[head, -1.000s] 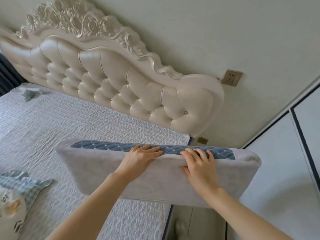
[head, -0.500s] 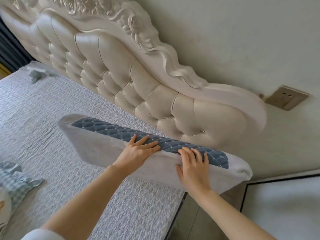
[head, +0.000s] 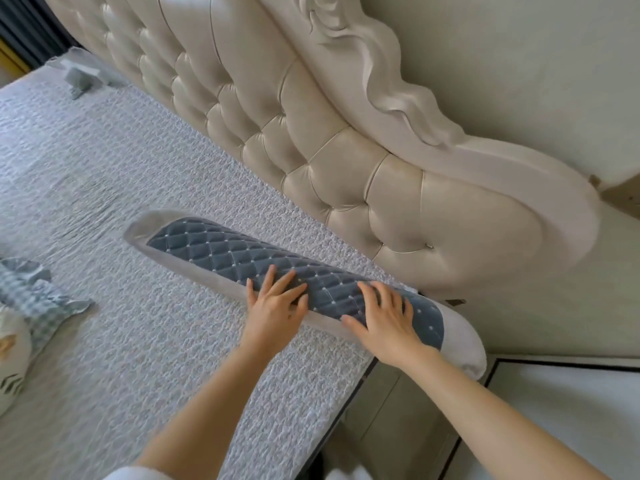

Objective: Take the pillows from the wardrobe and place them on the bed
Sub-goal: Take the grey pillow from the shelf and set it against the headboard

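A long grey pillow (head: 207, 251) with a blue quilted top lies across the bed (head: 104, 188), close to the cream tufted headboard (head: 346, 150). Its right end sticks out past the bed's edge. My left hand (head: 277, 306) grips the near side of the pillow with fingers spread over the blue panel. My right hand (head: 384, 317) holds the pillow a little further right, fingers also over the top. The wardrobe is not clearly in view.
A checked blue cloth (head: 38, 299) and a white patterned item (head: 10, 355) lie at the bed's left edge. A small grey object (head: 78, 79) sits at the far corner. A white panel with a dark frame (head: 568, 403) stands at lower right, beyond the floor gap (head: 391, 410).
The pillow has come down from mid-air onto the bed near the headboard, with both hands still on it. The view has tilted down and moved closer.
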{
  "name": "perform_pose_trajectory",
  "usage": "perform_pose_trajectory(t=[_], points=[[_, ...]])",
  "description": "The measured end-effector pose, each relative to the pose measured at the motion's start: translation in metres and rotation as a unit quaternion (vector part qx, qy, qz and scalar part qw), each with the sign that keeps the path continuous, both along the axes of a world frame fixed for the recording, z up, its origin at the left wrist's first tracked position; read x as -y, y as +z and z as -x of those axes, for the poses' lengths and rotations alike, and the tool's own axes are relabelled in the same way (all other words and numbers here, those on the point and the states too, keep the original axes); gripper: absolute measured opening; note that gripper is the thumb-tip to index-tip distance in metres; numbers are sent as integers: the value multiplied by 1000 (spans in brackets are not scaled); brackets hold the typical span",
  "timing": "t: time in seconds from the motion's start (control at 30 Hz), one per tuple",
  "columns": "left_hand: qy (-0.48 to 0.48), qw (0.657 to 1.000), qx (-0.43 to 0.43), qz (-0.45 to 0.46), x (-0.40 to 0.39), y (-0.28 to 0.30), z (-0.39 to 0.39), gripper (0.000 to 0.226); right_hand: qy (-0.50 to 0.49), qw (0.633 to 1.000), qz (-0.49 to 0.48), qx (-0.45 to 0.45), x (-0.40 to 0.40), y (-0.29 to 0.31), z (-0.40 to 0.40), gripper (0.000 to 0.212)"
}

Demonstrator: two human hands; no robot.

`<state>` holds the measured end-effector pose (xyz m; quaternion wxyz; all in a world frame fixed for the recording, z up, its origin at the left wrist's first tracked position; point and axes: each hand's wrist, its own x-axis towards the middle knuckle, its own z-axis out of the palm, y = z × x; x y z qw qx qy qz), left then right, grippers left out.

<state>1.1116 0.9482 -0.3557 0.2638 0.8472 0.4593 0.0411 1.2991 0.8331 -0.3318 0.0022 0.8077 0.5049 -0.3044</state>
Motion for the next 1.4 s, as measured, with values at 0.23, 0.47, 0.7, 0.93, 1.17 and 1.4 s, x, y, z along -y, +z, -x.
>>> perform_pose_trajectory(t=[0.23, 0.47, 0.7, 0.93, 1.17, 1.4], points=[[205, 967, -134, 76, 38, -18, 30, 64, 14, 991, 132, 10, 7, -21, 27, 77], [431, 876, -48, 213, 47, -17, 16, 78, 79, 988, 117, 62, 12, -39, 51, 91], [530, 803, -72, 263, 78, -69, 42, 111, 100, 991, 87, 14, -15, -84, 92, 63], [612, 702, 19, 364, 112, -156, 108, 92, 152, 975, 154, 57, -39, -146, 97, 75], [686, 659, 75, 299, 111, -161, 101, 87, 146, 980, 123, 50, -63, -163, 96, 79], [758, 549, 178, 304, 127, -177, 129, 90, 101, 989, 103, 16, -75, -173, 100, 84]])
